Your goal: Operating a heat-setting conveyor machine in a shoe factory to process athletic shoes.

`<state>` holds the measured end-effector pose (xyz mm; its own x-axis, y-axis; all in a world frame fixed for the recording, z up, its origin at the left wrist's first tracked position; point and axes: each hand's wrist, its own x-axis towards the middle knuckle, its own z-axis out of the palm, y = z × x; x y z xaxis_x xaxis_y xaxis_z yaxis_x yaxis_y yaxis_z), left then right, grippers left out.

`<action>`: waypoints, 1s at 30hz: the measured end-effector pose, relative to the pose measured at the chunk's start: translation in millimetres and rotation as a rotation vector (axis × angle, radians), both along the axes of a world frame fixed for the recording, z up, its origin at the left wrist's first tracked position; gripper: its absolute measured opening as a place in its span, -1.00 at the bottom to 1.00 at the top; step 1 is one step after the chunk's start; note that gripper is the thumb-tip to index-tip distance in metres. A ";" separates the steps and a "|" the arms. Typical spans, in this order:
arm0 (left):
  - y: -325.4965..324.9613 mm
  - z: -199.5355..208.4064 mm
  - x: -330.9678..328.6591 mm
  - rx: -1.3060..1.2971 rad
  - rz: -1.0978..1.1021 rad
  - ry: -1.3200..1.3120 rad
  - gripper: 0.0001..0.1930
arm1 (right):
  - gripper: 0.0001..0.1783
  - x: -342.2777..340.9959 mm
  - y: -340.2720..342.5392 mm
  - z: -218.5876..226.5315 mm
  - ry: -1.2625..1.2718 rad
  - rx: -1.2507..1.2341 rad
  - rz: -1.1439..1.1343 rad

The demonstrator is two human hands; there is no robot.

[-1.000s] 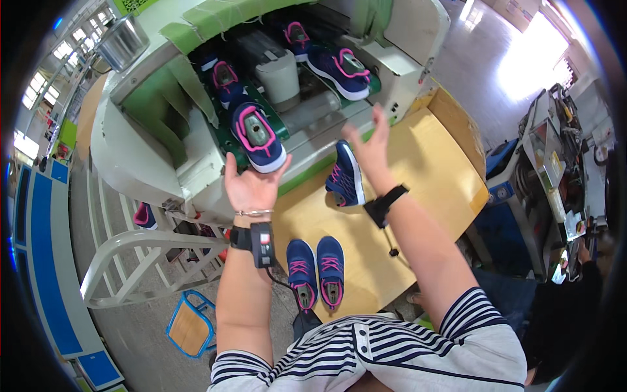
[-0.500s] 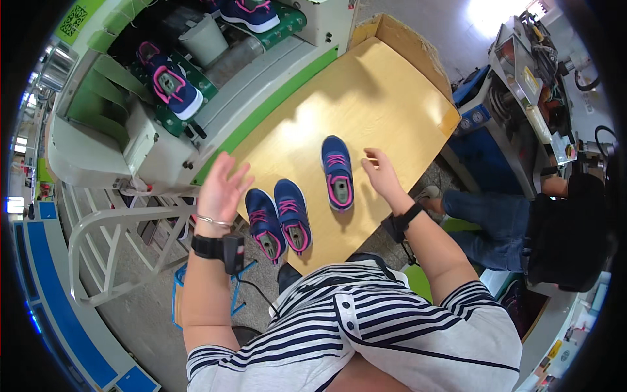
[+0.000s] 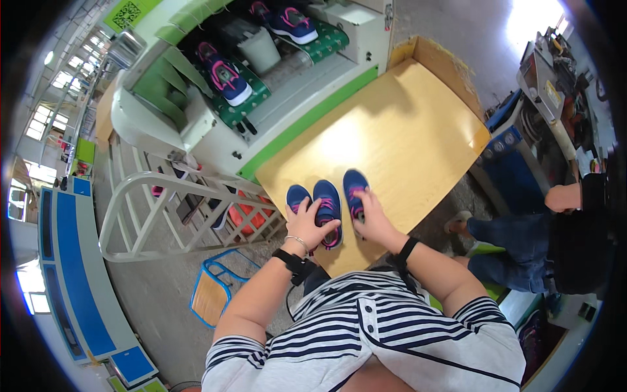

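Three shoes [image 3: 328,194] | left grip [image 3: 305,225] spread over two | right grip [image 3: 375,222] on third shoe [image 3: 354,181], closure unclear | printed code [image 3: 126,14]

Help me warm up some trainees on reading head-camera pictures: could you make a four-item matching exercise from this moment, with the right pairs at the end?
Column one
1. Left hand
2. Right hand
3. Stool
4. Pot

Column two
A. Silver, near the picture's upper left
B. At one shoe
C. Blue frame, tan seat, on the floor
D. Spread over two shoes side by side

Right pairs: 1-D, 2-B, 3-C, 4-A
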<state>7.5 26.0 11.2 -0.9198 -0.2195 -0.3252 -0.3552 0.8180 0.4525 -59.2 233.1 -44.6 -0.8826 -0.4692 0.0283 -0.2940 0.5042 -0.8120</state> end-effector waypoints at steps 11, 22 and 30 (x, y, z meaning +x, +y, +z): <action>-18.3 -38.1 17.2 -0.122 0.028 0.509 -0.31 | -0.26 14.6 -5.4 5.5 0.146 0.079 -0.031; -12.0 -34.8 19.8 -0.184 0.019 0.638 -0.41 | -0.21 17.7 -2.0 0.0 0.123 0.080 -0.025; -14.9 -40.6 21.1 -0.114 0.045 0.521 -0.35 | -0.24 20.9 -2.3 -2.2 0.135 0.049 -0.049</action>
<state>28.6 11.1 -29.4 -0.9420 -0.2696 0.1998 -0.1431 0.8614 0.4874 -38.3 230.8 -46.8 -0.8943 -0.4292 0.1263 -0.3729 0.5591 -0.7405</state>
